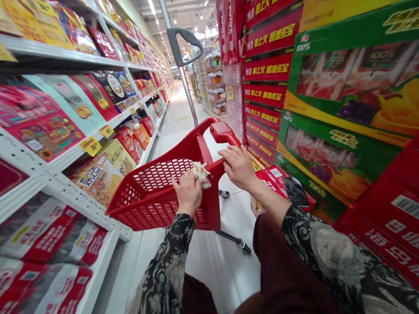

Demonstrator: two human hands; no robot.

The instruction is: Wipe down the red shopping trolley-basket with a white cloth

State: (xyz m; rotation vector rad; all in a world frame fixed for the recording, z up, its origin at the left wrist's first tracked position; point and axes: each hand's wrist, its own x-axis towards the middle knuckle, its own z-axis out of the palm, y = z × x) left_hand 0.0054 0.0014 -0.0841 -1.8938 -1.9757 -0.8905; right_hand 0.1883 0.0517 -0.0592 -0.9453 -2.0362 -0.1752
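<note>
Red perforated plastic makes up the shopping basket in front of you, its wall a lattice of small holes, its glossy rim curving up to a red grip. It rides on a metal pole topped by a grey loop handle, with a dark wheeled base over the pale tiled floor. Your left hand curls closed over the near rim, pinching a crumpled whitish wad against it; tissue or wrapping, I cannot tell which. Your right hand is wrapped firmly around the rim just below the grip. White metal shelving with boxed goods and yellow price tags runs along your left, and stacked red gift boxes stand along your right.
</note>
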